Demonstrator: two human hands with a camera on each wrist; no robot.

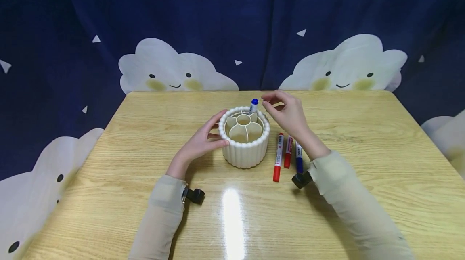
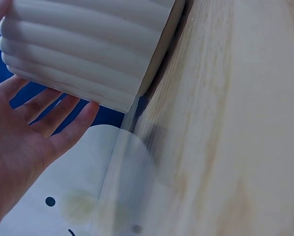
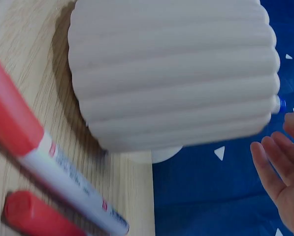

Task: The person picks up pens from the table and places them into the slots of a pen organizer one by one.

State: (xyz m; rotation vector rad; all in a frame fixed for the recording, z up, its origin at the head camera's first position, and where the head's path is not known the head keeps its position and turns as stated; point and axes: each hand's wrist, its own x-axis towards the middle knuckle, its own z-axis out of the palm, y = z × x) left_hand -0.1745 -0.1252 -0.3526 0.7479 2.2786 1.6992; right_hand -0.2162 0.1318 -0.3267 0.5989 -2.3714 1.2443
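A cream ribbed pen holder with a beaded rim and petal-shaped dividers stands upright on the table. My left hand holds its left side, thumb at the front rim and fingers round toward the back; the left wrist view shows those fingers against the ribs. A marker with a blue end stands in a rear compartment, its top poking above the rim. Just right of that marker is my right hand, fingers loosely bent and holding nothing. In the right wrist view, a gap separates the hand from the marker's blue end.
Right of the holder lie two red markers, one longer in view and one beside it. A blue marker lies near my right forearm. Behind the wooden table hangs a dark blue curtain with clouds.
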